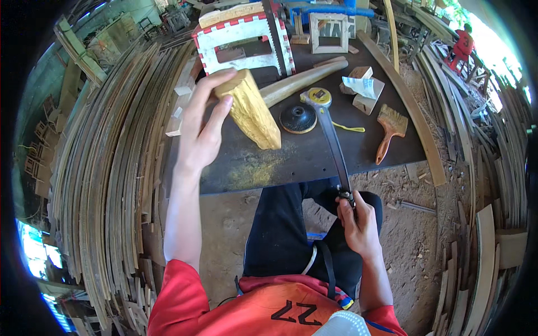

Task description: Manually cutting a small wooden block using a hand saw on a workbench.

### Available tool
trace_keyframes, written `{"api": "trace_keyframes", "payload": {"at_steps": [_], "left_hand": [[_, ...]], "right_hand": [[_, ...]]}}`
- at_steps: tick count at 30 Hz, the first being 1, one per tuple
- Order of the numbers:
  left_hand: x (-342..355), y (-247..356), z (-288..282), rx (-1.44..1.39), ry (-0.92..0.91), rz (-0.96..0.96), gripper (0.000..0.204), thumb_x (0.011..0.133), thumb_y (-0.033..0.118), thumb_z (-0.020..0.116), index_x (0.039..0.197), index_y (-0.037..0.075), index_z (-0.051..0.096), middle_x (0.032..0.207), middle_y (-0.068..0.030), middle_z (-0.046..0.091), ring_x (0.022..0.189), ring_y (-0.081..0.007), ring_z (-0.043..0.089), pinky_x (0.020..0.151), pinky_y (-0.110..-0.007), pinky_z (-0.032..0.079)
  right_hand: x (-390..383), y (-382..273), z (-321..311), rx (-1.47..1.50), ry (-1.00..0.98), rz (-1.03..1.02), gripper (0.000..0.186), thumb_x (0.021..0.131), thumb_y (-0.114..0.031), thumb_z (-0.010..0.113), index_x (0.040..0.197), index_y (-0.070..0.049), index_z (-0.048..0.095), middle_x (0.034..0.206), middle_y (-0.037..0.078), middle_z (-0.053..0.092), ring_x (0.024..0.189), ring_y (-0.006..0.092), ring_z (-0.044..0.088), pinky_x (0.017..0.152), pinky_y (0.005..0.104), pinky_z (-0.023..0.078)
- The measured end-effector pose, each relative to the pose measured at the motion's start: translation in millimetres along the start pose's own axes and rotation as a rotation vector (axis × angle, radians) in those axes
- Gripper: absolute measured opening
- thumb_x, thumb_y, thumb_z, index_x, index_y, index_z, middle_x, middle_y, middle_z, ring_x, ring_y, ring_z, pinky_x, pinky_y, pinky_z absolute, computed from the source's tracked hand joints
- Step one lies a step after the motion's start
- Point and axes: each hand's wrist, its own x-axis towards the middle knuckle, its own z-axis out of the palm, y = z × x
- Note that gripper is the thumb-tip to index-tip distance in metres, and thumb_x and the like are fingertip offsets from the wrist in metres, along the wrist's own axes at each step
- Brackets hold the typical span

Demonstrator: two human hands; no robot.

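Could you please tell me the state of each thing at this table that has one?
Dark flat table: sprinkled with yellow dust.
Rough yellow wooden block: tilted, gripped in the left hand.
Long flat grey metal tool: gripped at its handle in the right hand.
Red-and-white plastic stool: standing, topped with wood.
Square pale wooden frame: upright.
Orange-handled bristle brush: lying flat.
Round black disc: lying flat.
Yellow tape measure: extension unclear.

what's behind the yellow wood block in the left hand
A long wooden piece on the dark table shows beyond the yellow wood block; its left end is covered, so it cannot be seen.
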Motion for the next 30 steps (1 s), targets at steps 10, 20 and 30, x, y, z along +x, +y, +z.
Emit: {"api": "trace_keyframes", "payload": {"at_steps": [10, 20, 30], "left_hand": [[32.8, -25.6, 97.7, -0.455, 0.161, 0.009, 0.062, 0.115, 0.046, 0.023, 0.117, 0.000, 0.064, 0.101, -0.0100, 0.069, 0.092, -0.0159, 0.065, 0.086, -0.031, 0.050], [39.5, -27.9, 102.9, -0.507, 0.208, -0.134, 0.066, 0.116, 0.044, 0.020, 0.107, -0.003, 0.066, 0.092, -0.0116, 0.070, 0.088, -0.0182, 0.064, 0.086, -0.034, 0.051], [28.9, -21.7, 97.0, -0.453, 0.281, -0.030, 0.061, 0.116, 0.041, 0.021, 0.107, -0.002, 0.064, 0.091, -0.0113, 0.069, 0.084, -0.0190, 0.063, 0.083, -0.033, 0.050]], "right_hand": [[30.9, -22.5, 3.6, -0.026, 0.050, -0.076, 0.014, 0.105, -0.006, 0.056, 0.106, 0.008, 0.057, 0.074, 0.020, 0.066, 0.065, 0.0351, 0.068, 0.059, 0.0404, 0.049], [114.0, -76.2, 33.7, -0.103, 0.094, -0.313, 0.018, 0.105, -0.012, 0.058, 0.098, 0.004, 0.053, 0.066, 0.027, 0.056, 0.067, 0.0487, 0.062, 0.056, 0.0479, 0.045], [128.6, -87.7, 51.8, -0.012, 0.048, -0.302, 0.020, 0.106, -0.015, 0.057, 0.104, 0.005, 0.057, 0.069, 0.026, 0.060, 0.068, 0.0469, 0.064, 0.059, 0.0455, 0.047]]}}
